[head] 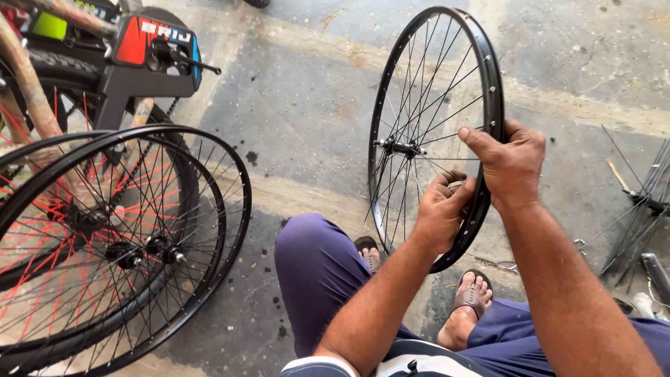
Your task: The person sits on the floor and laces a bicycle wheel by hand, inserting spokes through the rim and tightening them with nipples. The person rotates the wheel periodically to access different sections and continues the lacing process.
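The black spoked wheel (436,132) is standing upright on the concrete floor (307,105) between the person's knees. The right hand (508,164) is clamping its rim; the left hand (441,209) is pinching the spokes just below. More wheels (118,244) are leaning at left.

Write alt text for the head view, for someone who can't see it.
A seated person holds a black spoked bicycle wheel upright, right hand gripping the rim, left hand among the spokes. More wheels lean at left on the concrete floor.
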Demonstrator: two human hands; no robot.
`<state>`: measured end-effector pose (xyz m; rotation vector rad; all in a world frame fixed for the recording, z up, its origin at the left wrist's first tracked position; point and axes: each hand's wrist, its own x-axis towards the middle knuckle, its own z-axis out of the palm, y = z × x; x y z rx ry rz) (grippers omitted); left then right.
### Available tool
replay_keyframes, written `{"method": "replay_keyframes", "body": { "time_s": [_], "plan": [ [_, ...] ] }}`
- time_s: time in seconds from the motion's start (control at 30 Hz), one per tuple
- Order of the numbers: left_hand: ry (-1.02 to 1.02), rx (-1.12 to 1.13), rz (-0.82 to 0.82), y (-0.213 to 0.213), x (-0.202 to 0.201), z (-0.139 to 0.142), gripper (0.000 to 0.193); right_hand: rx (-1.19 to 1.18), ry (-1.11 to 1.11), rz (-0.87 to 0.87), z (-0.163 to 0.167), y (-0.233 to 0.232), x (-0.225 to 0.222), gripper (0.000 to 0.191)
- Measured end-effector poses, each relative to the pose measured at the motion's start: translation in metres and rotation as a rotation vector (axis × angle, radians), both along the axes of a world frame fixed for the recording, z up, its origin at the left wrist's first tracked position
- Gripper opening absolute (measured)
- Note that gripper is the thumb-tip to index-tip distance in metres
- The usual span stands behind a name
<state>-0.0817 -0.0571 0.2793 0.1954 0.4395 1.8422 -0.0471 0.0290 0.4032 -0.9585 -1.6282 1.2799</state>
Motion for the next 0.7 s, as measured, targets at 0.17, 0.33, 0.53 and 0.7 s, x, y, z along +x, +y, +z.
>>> {"method": "replay_keyframes", "body": {
  "time_s": [0.17,0.33,0.53,0.7],
  "plan": [
    [-0.134,0.093,-0.036,-0.001,0.002,-0.005,0.05,-0.011,0.0,0.008,0.001,-0.002,-0.001,0.019],
    [-0.081,0.051,0.001,-0.002,0.002,-0.003,0.045,-0.011,-0.012,0.002,0.002,-0.002,-0.001,0.017],
    [-0.082,0.077,-0.013,-0.004,-0.002,0.007,0.047,-0.009,-0.01,0.012,-0.011,0.003,0.003,0.015],
    [-0.06,-0.12,-0.15,-0.006,-0.008,0.002,0.069,0.082,-0.198,-0.014,-0.046,0.033,0.014,0.025]
  ]
}}
